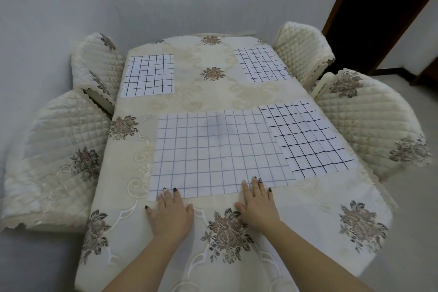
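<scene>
A large white cloth with a pale purple grid (213,152) lies spread flat in the middle of the table. My left hand (171,213) lies flat with straight fingers, fingertips on the cloth's near edge towards its left corner. My right hand (257,204) also lies flat, fingertips on the near edge further right. A folded white cloth with a black grid (308,137) sits to the right, touching or slightly overlapping the large cloth's right edge. Two more folded black-grid cloths lie at the far left (148,75) and far right (262,64).
The table (320,232) wears a cream floral embroidered cover. Quilted chair backs flank it: two on the left (52,154) (97,66), two on the right (369,121) (303,47). A grey wall stands behind, a dark doorway (379,7) at the upper right.
</scene>
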### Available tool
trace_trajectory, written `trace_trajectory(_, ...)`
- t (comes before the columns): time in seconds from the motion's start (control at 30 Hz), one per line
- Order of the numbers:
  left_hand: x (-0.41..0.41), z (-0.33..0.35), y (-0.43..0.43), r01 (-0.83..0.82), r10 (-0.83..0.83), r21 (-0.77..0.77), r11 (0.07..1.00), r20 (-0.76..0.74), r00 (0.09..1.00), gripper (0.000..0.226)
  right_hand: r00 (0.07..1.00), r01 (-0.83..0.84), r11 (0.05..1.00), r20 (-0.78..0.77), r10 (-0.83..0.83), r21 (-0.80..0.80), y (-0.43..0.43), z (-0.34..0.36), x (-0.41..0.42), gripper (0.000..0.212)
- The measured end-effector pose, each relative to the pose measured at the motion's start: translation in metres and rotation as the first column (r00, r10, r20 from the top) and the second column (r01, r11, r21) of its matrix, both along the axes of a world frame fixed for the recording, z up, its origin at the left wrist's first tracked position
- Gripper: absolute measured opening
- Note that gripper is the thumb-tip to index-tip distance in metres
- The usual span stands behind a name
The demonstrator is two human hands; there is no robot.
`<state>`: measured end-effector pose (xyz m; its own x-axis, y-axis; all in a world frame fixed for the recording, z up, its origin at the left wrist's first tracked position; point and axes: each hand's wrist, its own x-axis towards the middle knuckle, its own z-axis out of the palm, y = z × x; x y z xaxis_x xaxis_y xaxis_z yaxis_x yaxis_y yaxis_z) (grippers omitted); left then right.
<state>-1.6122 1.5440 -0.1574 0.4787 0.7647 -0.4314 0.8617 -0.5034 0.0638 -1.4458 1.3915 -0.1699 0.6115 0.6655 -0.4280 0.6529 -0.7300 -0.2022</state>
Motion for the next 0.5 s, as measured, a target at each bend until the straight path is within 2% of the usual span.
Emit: trace_trajectory(0.5,-0.022,0.000,-0.015,-0.033,0.034,0.049,0.998,-0.016,0.999,0.066,0.999,-0.040,0.999,0.018,0.041,-0.004,-0.007,-0.001,-0.025,0.074)
